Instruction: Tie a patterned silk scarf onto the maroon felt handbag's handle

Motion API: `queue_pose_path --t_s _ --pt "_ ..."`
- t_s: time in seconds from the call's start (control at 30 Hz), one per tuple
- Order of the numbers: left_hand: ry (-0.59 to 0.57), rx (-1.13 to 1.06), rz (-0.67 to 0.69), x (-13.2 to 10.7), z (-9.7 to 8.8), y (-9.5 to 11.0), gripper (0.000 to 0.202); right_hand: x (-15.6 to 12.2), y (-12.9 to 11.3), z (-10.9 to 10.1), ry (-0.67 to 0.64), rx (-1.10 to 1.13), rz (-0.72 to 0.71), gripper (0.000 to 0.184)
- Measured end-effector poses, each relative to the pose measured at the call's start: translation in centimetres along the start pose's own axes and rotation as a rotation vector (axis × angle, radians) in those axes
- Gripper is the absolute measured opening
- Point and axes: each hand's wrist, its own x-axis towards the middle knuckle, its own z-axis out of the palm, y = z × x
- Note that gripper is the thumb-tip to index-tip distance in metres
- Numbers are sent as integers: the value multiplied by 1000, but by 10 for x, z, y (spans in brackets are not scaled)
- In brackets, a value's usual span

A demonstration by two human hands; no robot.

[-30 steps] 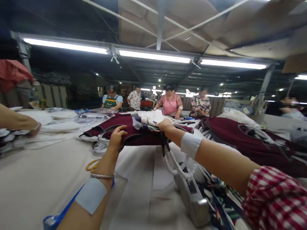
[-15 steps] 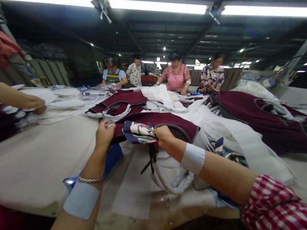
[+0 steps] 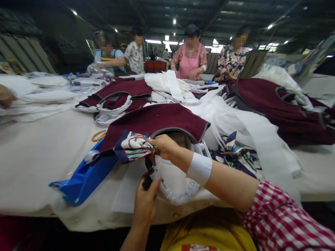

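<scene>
A maroon garment (image 3: 153,121) with grey trim lies on the cloth-covered table (image 3: 29,158) in front of me. My right hand (image 3: 163,146) pinches a patterned scarf (image 3: 133,146) at the garment's near edge. My left hand (image 3: 146,202) is below it at the table's front edge, fingers closed on a small black piece (image 3: 147,177) that hangs from the scarf. A white ruffled trim (image 3: 177,196) loops under the garment beside my left hand.
A blue plastic tray (image 3: 81,179) lies left of my hands. More maroon garments (image 3: 279,109) and white fabric (image 3: 172,84) are piled beyond. Several people stand at the far side of the table. Another person's hand (image 3: 0,94) works at the far left.
I have pulled the maroon garment and scarf toward me. My left hand let go of the garment's edge and dropped to the hanging black piece. The view has tilted down.
</scene>
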Motion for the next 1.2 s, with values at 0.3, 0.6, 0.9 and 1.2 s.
queue_pose_path --t_s 0.3,0.6,0.9,1.2 --pt "65 -203 -158 -15 18 44 27 -97 46 -148 437 -236 -454 15" --pt "33 -305 -294 -33 25 49 11 -133 105 -142 133 706 271 36" --pt "138 -350 -72 55 -20 54 40 -119 61 -140 75 555 78 34" --pt "201 -333 131 143 20 61 20 -111 53 -152 44 281 -238 31"
